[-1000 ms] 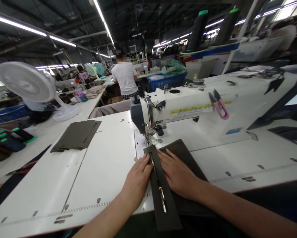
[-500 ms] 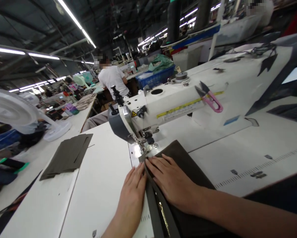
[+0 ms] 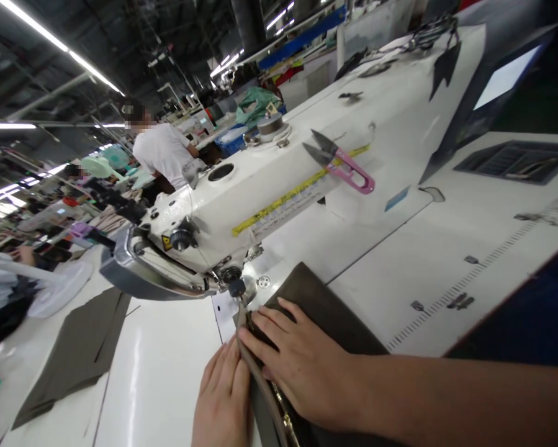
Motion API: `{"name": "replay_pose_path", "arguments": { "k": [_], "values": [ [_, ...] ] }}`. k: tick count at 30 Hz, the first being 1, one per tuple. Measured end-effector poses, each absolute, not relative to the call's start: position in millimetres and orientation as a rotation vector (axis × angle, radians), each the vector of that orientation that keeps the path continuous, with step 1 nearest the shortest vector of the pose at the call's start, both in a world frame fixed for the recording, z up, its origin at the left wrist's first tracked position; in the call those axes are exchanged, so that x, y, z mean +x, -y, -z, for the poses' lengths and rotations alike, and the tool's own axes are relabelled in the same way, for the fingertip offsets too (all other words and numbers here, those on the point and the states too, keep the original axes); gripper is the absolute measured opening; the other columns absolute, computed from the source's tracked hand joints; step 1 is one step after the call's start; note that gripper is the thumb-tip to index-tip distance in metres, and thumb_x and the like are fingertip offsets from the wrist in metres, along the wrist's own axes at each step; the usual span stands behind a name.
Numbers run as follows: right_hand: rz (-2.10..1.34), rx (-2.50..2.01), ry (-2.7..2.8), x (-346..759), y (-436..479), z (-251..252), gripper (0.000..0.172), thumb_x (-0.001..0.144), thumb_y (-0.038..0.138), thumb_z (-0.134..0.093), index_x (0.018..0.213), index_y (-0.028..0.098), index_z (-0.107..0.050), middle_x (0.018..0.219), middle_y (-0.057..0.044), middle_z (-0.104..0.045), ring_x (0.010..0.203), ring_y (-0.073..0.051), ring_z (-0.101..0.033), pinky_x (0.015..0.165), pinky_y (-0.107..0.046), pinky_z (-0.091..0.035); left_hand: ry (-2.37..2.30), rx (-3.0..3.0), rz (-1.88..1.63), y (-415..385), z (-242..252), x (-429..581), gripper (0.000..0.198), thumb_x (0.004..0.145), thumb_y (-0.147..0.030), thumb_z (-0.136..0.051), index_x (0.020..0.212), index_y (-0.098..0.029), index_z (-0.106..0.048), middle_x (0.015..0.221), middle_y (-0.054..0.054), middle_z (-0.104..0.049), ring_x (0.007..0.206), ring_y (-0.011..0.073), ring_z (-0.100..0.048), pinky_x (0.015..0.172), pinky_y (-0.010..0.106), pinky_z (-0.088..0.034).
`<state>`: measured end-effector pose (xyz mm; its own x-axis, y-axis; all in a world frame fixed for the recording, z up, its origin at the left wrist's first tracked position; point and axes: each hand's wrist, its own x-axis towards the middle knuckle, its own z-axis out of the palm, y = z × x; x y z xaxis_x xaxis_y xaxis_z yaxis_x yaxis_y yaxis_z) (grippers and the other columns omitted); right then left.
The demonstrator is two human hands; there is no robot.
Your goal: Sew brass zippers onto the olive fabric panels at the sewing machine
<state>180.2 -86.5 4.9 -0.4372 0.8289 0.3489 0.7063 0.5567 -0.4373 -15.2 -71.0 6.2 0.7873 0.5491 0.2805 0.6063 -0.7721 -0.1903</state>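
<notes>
A dark olive-grey fabric piece (image 3: 323, 304) with a gold-toothed zipper (image 3: 285, 419) lies under the needle area of a white sewing machine (image 3: 279, 174). My right hand (image 3: 301, 363) rests on the fabric, fingers spread, with its fingertips close to the presser foot (image 3: 242, 298). To its left, my left hand (image 3: 225, 391) lies with fingers stretched out along the fabric's left edge; its thumb is hidden. Between the two hands, a narrow fabric edge (image 3: 260, 379) stands up in a curve towards the foot.
Pink-handled thread snips (image 3: 346, 169) lie against the machine arm. A stack of grey-olive fabric pieces (image 3: 76, 347) is on the left of the table. Behind it stands a white fan base (image 3: 62, 288). A person in a white shirt (image 3: 162, 152) sits beyond the machine.
The view has come closer and tilted, so the machine looks larger and further left. Both hands stay by the needle area. The fabric edge between them now curves upward more.
</notes>
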Motion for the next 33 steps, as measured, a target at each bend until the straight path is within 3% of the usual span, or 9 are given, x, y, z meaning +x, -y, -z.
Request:
{"name": "replay_pose_path", "arguments": {
  "k": [7,14,20,33],
  "values": [
    [-0.330,-1.221,2.260,182,86,-4,0.043,0.092,0.028,-0.032,0.131,0.012,-0.037,0.131,-0.014,-0.044,0.123,-0.025,-0.035,0.104,-0.047,-0.021,0.877,-2.653,0.233,73,-7,-10,0.041,0.081,-0.007,-0.033,0.121,-0.007,-0.044,0.121,0.017,-0.053,0.113,0.0253,-0.049,0.087,0.039,-0.047],
    [-0.293,-1.107,2.408,191,91,1,0.048,0.090,0.025,-0.033,0.135,0.010,-0.031,0.140,-0.014,-0.032,0.131,-0.023,-0.022,0.108,-0.045,-0.017,0.961,-2.675,0.294,84,-7,-2,0.044,0.075,-0.001,-0.033,0.117,-0.006,-0.046,0.126,0.018,-0.049,0.117,0.0251,-0.046,0.090,0.043,-0.048],
    [-0.147,-1.113,2.480,188,93,4,0.051,0.089,0.022,-0.037,0.138,0.015,-0.025,0.141,-0.011,-0.031,0.131,-0.022,-0.022,0.107,-0.045,-0.022,1.168,-2.652,0.379,94,-6,4,0.045,0.078,0.000,-0.031,0.117,-0.010,-0.049,0.122,0.017,-0.052,0.112,0.0260,-0.050,0.089,0.046,-0.048],
    [-0.118,-1.115,2.540,188,93,-2,0.054,0.085,0.013,-0.037,0.138,0.014,-0.027,0.141,-0.010,-0.030,0.131,-0.020,-0.022,0.107,-0.045,-0.024,1.059,-2.704,0.347,91,2,0,0.037,0.082,-0.005,-0.036,0.116,-0.004,-0.051,0.123,0.021,-0.052,0.114,0.0287,-0.049,0.090,0.043,-0.048]
  ]
}}
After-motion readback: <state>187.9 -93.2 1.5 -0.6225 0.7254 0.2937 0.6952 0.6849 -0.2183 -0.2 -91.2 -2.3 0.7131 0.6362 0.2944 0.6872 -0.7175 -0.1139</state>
